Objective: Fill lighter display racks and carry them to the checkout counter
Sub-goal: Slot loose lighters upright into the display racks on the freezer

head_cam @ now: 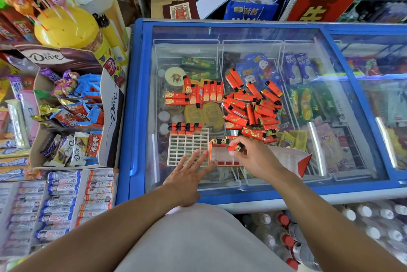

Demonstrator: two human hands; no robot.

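Right hand [251, 157] grip holds a red lighter [234, 147] over the red rack [220, 157]; left hand [187, 177], fingers wide, presses flat just beside it.

Bright even light; glare on freezer lid [330, 55]; edges warped, blurred.

Two hands over the freezer glass. Two display racks: one white grid rack [187, 147], one red rack [222, 155]. Four lighters stand in the white rack, about nine lie loose left, and the right heap [251, 106] is too tangled to count.
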